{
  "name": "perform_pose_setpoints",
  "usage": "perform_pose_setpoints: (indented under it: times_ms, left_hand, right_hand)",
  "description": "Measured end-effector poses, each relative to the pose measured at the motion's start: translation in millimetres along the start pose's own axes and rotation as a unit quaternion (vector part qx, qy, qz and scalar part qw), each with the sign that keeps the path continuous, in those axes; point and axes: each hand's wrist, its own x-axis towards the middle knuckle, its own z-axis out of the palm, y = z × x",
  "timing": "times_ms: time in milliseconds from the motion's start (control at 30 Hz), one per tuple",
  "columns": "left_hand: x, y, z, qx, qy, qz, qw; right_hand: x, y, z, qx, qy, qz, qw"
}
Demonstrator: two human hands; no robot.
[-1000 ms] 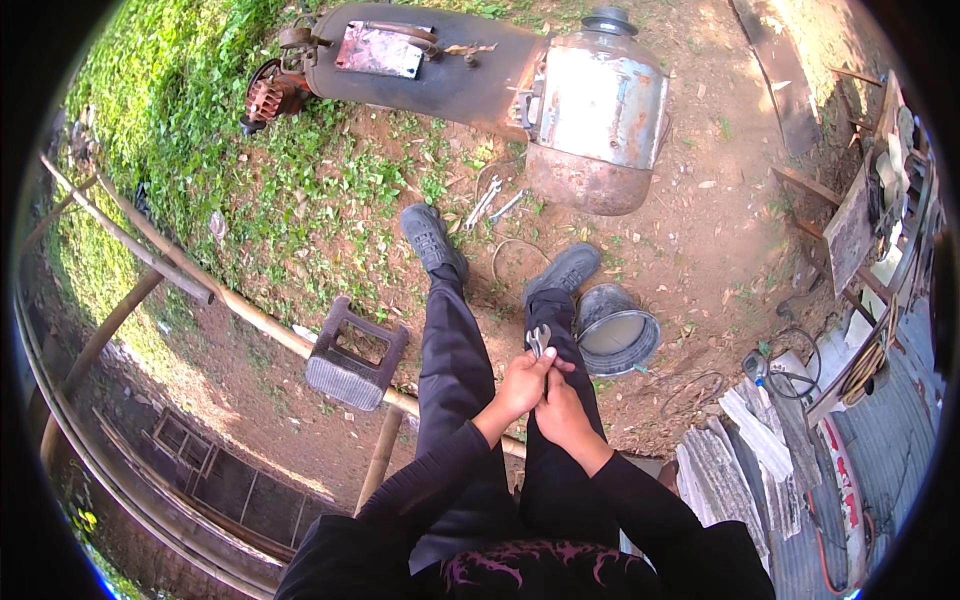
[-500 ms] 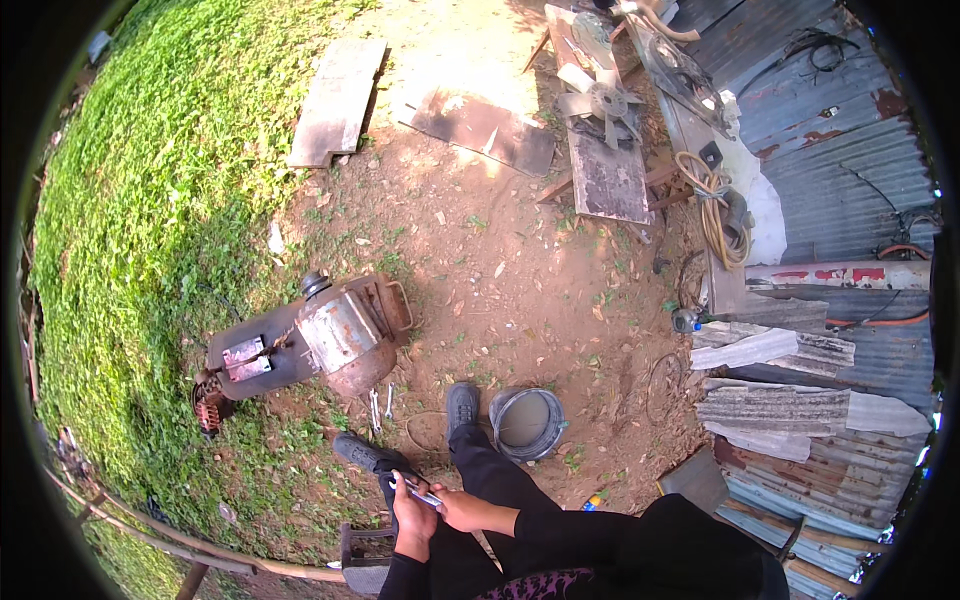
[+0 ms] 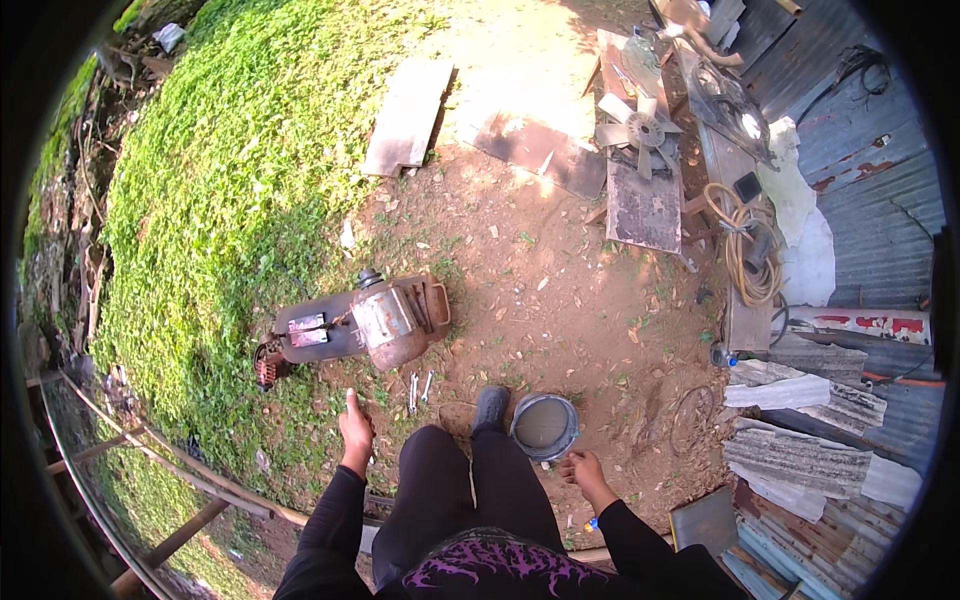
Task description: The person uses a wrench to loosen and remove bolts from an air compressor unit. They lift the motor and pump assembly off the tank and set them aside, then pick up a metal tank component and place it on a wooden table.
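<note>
My left hand (image 3: 357,435) is held out to the left of my knees, its thumb stretched forward and its fingers curled in; whatever it may hold is hidden. Beside the bucket's near right edge, my right hand (image 3: 586,474) has its fingers bent together, and I cannot make out anything in them. The dark bucket (image 3: 570,440) stands in front of my right leg with greyish liquid inside. Ahead to the left lies a rusty machine (image 3: 390,318) with a rounded metal housing on a long dark base. Several wrenches (image 3: 413,392) rest on the soil near it.
A narrow wooden bench (image 3: 645,215) bears a fan with pale blades (image 3: 638,130). A coiled hose (image 3: 745,245) hangs along the right-hand bench. Corrugated sheets (image 3: 800,455) lie at right. Flat boards (image 3: 410,115) lie ahead, and a wooden rail (image 3: 215,475) runs at lower left.
My hands were together over my lap around a slim, partly shiny object; they are now wide apart, and that object no longer shows. My legs have shifted and the view has turned left.
</note>
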Motion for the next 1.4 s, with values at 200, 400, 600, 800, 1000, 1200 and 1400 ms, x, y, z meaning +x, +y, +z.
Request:
perform_pose_setpoints:
  times_ms: [200, 400, 600, 800, 1000, 1200, 1400]
  left_hand:
    - [44.8, -63.4, -68.6, 0.59, -0.195, 0.105, 0.777]
    - [35.5, -133.8, -58.9, 0.61, -0.27, -0.076, 0.741]
    - [55.8, -69.1, 43.0, 0.385, -0.381, 0.076, 0.837]
    - [89.5, 120.8, 174.4, 0.299, -0.048, 0.008, 0.953]
    - [116.6, 197.0, 247.5, 0.196, -0.024, -0.135, 0.971]
    - [75.2, 160.1, 298.2, 0.253, 0.099, -0.126, 0.954]
    - [-14.4, 30.6, 288.8, 0.401, -0.092, -0.102, 0.906]
  right_hand:
    - [10.9, -38.4, -55.9, 0.011, 0.09, 0.051, 0.995]
    - [20.3, -166.8, -11.1, -0.158, -0.002, 0.026, 0.987]
    - [60.1, -354.1, -20.8, -0.239, 0.038, -0.044, 0.969]
    - [119.6, -550.3, -51.2, -0.206, 0.141, -0.2, 0.948]
    - [209.2, -804.2, -71.8, -0.286, 0.294, -0.364, 0.836]
    - [407.2, -1009.6, -125.0, -0.439, 0.374, -0.382, 0.722]
    - [535.8, -1083.1, -150.6, -0.541, 0.336, -0.245, 0.731]
